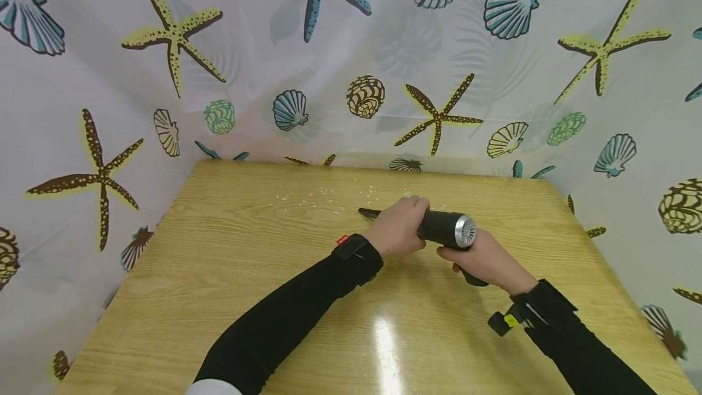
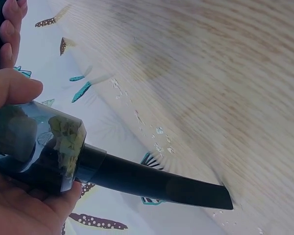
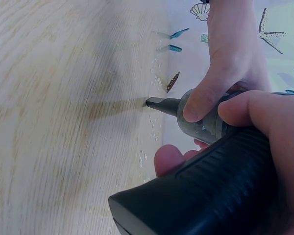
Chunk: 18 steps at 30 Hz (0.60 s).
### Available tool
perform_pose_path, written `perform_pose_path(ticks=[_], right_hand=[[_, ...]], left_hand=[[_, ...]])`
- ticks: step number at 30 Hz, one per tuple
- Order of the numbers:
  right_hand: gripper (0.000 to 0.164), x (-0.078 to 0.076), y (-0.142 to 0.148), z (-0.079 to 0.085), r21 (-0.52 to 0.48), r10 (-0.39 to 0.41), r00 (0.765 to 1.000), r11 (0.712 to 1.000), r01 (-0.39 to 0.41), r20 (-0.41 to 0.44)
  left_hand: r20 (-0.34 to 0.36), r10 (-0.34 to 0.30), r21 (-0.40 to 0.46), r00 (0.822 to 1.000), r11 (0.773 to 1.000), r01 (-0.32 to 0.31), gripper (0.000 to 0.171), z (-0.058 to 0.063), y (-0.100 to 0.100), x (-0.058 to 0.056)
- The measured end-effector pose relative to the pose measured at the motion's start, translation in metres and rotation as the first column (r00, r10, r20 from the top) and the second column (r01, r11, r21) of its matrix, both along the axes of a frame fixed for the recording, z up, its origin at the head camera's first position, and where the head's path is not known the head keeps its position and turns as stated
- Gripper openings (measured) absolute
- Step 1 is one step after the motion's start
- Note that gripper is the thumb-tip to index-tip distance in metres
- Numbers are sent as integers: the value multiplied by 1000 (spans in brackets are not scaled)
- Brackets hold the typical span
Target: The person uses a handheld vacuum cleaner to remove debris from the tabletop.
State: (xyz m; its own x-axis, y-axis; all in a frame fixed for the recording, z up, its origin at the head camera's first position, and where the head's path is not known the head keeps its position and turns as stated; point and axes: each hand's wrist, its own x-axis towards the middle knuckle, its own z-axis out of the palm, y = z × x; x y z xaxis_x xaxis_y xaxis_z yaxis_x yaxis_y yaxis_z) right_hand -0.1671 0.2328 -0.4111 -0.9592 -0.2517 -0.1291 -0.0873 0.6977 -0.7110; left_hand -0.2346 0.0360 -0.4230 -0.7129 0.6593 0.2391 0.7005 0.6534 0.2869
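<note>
Both hands hold a black handheld vacuum cleaner [image 1: 440,228] above the right part of the table. My right hand [image 1: 485,259] grips its handle [image 3: 201,191]. Around the front, my left hand [image 1: 399,227] grips the clear dust cup [image 2: 68,142], where pale scraps show inside. A flat black crevice nozzle [image 2: 157,182] points left in the head view, its tip close over the tabletop. Small white bits [image 1: 312,195] lie scattered near the table's far side, to the left of the nozzle and behind it.
The wooden table [image 1: 219,273] ends at a curtain [image 1: 340,66] printed with starfish and shells, which hangs behind and along both sides. A small black device with a yellow patch [image 1: 503,322] hangs at the right wrist.
</note>
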Motion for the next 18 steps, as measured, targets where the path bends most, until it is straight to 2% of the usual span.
perform_pose_path(ticks=[7,18], right_hand=[[61,-2,-2,-2,-1,3,1000,1000,-3,6],[61,-7,-5,-3,-67,36,999,997,-35,21]], left_hand=[[6,11,-5,1000,1000,-11,46,0,-1,0],[-11,39,-7,999,999,-39,46,-2,-6,0]])
